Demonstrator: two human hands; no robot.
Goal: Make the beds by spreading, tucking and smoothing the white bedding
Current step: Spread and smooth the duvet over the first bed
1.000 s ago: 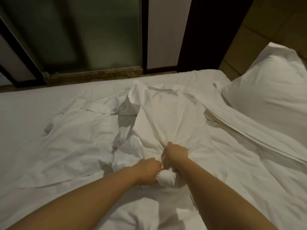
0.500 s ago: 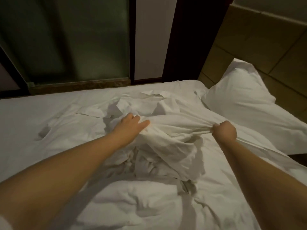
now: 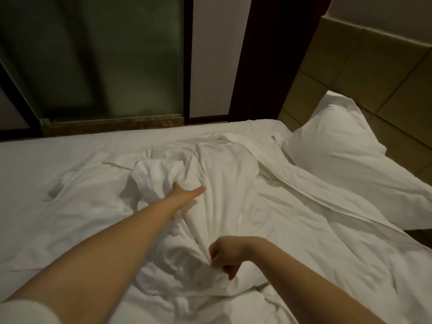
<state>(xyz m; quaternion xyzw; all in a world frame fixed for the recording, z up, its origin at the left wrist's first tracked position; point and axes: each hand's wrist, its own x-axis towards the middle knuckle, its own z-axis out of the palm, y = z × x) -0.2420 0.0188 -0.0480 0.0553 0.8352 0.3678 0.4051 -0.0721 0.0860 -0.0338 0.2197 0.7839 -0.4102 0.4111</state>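
Observation:
A crumpled white duvet [image 3: 229, 174] lies bunched in the middle of the bed, over a flat white sheet [image 3: 58, 160]. My left hand [image 3: 184, 194] reaches far forward, thumb out, with its fingers buried in a fold of the duvet; whether they curl on the cloth is hidden. My right hand [image 3: 224, 256] is nearer me, fingers curled, pinching a gathered bunch of the duvet from which creases fan out towards the far side. A white pillow [image 3: 334, 146] leans at the head of the bed on the right.
A tan padded headboard [image 3: 374, 73] runs along the right. Behind the bed's far edge stand a frosted glass panel [image 3: 105, 54] and a dark door frame [image 3: 264, 54]. A folded band of the duvet [image 3: 292, 183] runs diagonally towards the right.
My right hand has come back from the right towards me and now pinches the duvet low in the middle. My left hand has reached further forward into the folds. The duvet is pulled taut.

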